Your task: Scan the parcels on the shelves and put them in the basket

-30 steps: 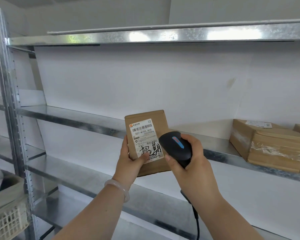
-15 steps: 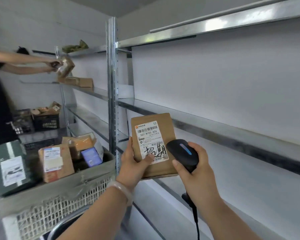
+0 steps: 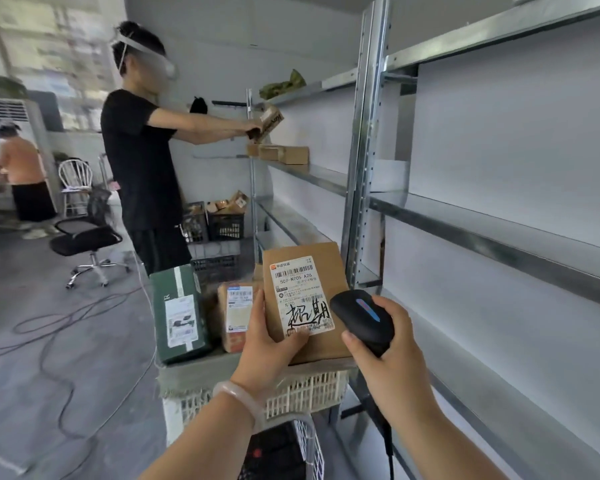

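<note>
My left hand point(image 3: 269, 344) grips a flat brown cardboard parcel point(image 3: 321, 271) with a white barcode label, thumb on the label's lower edge. The parcel is held upright just above the near rim of the white plastic basket point(image 3: 302, 393). My right hand point(image 3: 392, 355) holds a black barcode scanner point(image 3: 362, 315) with a blue stripe, right beside the parcel's lower right corner. In the basket stand a dark green box point(image 3: 179, 313) and a small brown labelled parcel point(image 3: 236, 315).
Bare metal shelves point(image 3: 492, 233) run along the right. A person in black point(image 3: 142, 157) handles a box at the far shelving, with more parcels point(image 3: 284, 154) there. Black crates point(image 3: 222, 223), an office chair point(image 3: 87, 237) and floor cables point(image 3: 49, 327) lie to the left.
My view has swung left from the shelves to the basket. Both hands carried the parcel and scanner along, and the parcel is now over the basket's rim.
</note>
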`<state>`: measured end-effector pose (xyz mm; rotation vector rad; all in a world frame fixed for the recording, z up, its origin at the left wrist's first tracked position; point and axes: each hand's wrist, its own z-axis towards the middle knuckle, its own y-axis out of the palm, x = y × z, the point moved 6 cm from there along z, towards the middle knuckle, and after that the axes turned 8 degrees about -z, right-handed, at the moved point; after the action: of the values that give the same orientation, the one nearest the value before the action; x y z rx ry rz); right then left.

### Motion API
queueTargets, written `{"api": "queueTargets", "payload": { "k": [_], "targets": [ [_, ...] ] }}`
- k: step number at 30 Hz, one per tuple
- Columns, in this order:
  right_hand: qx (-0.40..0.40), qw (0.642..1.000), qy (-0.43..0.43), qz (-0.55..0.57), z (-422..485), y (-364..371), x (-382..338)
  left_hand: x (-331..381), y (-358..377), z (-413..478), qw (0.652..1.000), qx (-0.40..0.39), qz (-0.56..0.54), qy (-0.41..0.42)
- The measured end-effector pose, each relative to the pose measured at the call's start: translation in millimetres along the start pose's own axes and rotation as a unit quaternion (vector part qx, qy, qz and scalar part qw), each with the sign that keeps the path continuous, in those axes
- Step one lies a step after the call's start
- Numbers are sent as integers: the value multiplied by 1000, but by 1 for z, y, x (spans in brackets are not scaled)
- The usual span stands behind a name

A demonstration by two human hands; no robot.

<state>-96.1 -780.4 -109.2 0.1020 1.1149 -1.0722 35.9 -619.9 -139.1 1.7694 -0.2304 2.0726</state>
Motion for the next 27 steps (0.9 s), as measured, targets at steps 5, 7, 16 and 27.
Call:
{"api": "queueTargets", "payload": {
  "k": [5,7,16,27],
  "targets": [
    [-43,999,-9,31,38,52,17,-22,-29,34,997,55,47,-24],
    [-55,998,-12,38,57,69,25,-26,-35,51,993,86,78,-27],
    [-110,990,-38,73,150,128,42,-27,-49,127,983,165,73,-15],
    [-139,986,-8,97,221,228,47,-55,-107,223,988,121,88,-27]
  ]
}}
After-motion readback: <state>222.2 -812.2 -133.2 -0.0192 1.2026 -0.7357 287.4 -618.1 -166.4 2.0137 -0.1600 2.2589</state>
